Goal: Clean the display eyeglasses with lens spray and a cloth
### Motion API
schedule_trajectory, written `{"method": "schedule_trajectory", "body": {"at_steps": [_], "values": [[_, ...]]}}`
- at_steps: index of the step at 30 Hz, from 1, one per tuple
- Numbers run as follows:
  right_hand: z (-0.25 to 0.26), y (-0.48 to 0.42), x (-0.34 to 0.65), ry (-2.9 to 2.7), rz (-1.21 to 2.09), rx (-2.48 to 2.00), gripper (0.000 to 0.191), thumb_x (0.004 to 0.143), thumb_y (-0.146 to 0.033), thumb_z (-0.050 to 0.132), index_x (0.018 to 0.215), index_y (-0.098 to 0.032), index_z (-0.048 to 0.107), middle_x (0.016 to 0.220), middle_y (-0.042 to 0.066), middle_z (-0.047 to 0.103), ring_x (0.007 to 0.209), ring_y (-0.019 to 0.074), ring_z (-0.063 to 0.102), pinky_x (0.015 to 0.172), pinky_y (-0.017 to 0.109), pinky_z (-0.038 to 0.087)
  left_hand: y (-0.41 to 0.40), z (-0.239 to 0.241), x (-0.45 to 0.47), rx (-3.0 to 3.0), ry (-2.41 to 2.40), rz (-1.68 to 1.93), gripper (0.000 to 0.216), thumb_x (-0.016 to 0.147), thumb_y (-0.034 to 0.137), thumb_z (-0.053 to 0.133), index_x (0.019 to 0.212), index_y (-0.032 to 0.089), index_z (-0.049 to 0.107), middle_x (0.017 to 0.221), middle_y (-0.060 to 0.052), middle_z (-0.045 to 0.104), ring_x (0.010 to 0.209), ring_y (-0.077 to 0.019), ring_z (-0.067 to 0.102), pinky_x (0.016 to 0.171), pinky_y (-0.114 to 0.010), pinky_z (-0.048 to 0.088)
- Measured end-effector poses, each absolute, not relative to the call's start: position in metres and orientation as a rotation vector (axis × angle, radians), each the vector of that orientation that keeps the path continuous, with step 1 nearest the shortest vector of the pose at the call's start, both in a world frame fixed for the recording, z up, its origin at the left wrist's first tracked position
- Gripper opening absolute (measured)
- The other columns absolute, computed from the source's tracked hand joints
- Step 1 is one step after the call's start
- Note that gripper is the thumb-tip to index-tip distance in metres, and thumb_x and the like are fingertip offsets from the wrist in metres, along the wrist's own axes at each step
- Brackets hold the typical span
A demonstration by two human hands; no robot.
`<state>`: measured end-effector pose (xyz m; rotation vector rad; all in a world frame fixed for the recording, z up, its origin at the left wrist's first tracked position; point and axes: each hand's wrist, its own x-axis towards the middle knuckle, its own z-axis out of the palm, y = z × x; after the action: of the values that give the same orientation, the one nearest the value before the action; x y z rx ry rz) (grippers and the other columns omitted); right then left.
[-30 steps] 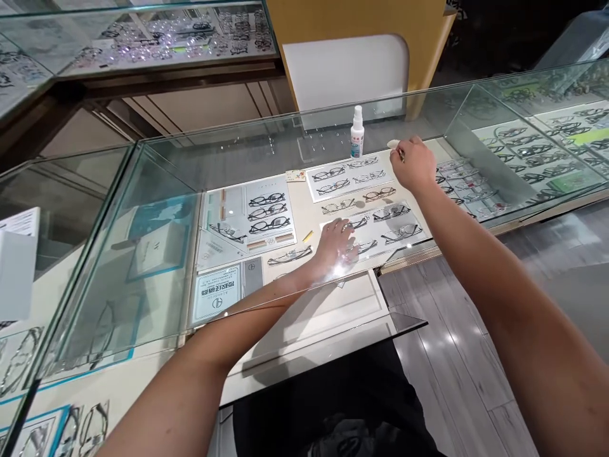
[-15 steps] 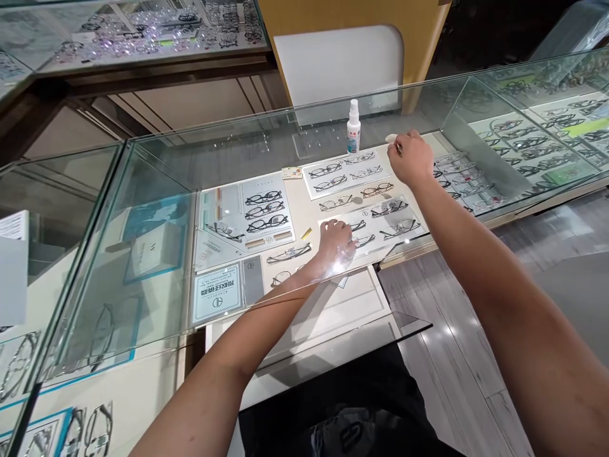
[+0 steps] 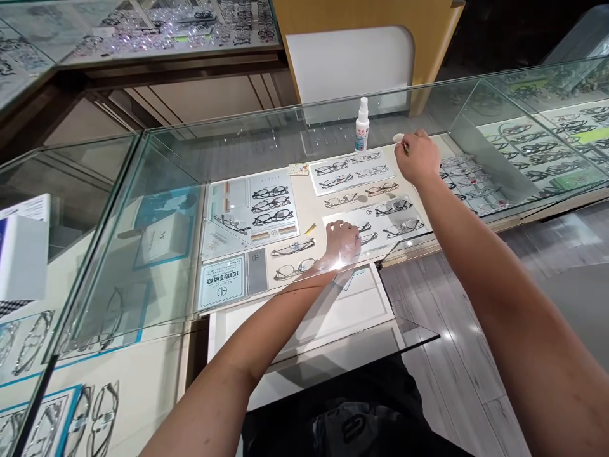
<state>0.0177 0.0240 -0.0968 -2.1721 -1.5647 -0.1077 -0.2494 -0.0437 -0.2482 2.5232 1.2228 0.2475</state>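
Observation:
My left hand (image 3: 343, 242) is under the glass top, low over the near white display board, its fingers curled down at the left end of a pair of eyeglasses (image 3: 367, 236). The fingertips are partly hidden, but they appear closed on the frame. My right hand (image 3: 419, 157) is closed at the far right of the case, with a small whitish piece (image 3: 398, 138) sticking out past the fingers; its kind is unclear. Left of that hand, a white spray bottle (image 3: 362, 127) stands upright. Two more pairs of eyeglasses (image 3: 394, 207) lie on the near board.
The glass showcase (image 3: 247, 127) spans the view, its near edge crossing above my left forearm. Beneath it a white drawer (image 3: 352, 304) stands pulled out. More eyeglasses (image 3: 271, 205) lie on boards at left. A white box (image 3: 166, 238) and a blue-white sign (image 3: 222, 284) are also inside.
The whole scene has shifted slightly to the right as the head view turned. Both hands keep nearly the same places over the case.

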Motion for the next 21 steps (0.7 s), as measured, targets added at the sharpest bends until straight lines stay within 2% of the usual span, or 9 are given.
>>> {"method": "schedule_trajectory", "body": {"at_steps": [6, 10, 15, 18, 21], "values": [[-0.100, 0.026, 0.020, -1.564, -0.066, -2.139, 0.054, 0.111, -0.066, 0.040, 0.103, -0.024, 0.073, 0.124, 0.019, 0.066, 0.103, 0.0377, 0.068, 0.088, 0.050, 0.053, -0.045, -0.250, -0.243, 2.567, 1.218, 0.232, 0.025, 0.105, 0.025, 0.056, 0.103, 0.020, 0.080, 0.120, -0.018, 0.079, 0.131, -0.0413, 0.059, 0.118, -0.060, 0.035], [-0.101, 0.026, 0.021, -1.563, -0.087, -2.146, 0.053, 0.111, -0.063, 0.039, 0.102, -0.024, 0.074, 0.123, 0.019, 0.067, 0.098, 0.0360, 0.068, 0.088, 0.052, 0.055, -0.040, -0.248, -0.239, 2.597, 1.217, 0.215, 0.027, 0.103, 0.020, 0.053, 0.099, 0.019, 0.080, 0.110, -0.019, 0.078, 0.125, -0.0405, 0.061, 0.118, -0.061, 0.036], [-0.099, 0.024, 0.019, -1.557, -0.092, -2.136, 0.048, 0.111, -0.057, 0.039, 0.100, -0.026, 0.074, 0.122, 0.017, 0.069, 0.091, 0.0331, 0.067, 0.084, 0.051, 0.055, -0.035, -0.245, -0.240, 2.639, 1.186, 0.159, 0.025, 0.090, 0.007, 0.057, 0.087, 0.024, 0.075, 0.091, -0.015, 0.074, 0.122, -0.0366, 0.059, 0.122, -0.061, 0.034], [-0.097, 0.023, 0.017, -1.546, -0.093, -2.155, 0.045, 0.112, -0.052, 0.039, 0.100, -0.026, 0.073, 0.123, 0.018, 0.069, 0.090, 0.0328, 0.067, 0.082, 0.051, 0.054, -0.036, -0.239, -0.240, 2.647, 1.168, 0.125, 0.023, 0.085, 0.003, 0.060, 0.081, 0.023, 0.070, 0.084, -0.013, 0.070, 0.117, -0.0359, 0.061, 0.122, -0.061, 0.036], [-0.097, 0.022, 0.016, -1.532, -0.086, -2.148, 0.043, 0.112, -0.054, 0.041, 0.101, -0.026, 0.073, 0.122, 0.018, 0.069, 0.092, 0.0333, 0.067, 0.082, 0.049, 0.054, -0.045, -0.227, -0.243, 2.635, 1.141, 0.120, 0.019, 0.084, 0.003, 0.069, 0.079, 0.022, 0.067, 0.080, -0.011, 0.066, 0.116, -0.0363, 0.062, 0.120, -0.062, 0.037]]}}
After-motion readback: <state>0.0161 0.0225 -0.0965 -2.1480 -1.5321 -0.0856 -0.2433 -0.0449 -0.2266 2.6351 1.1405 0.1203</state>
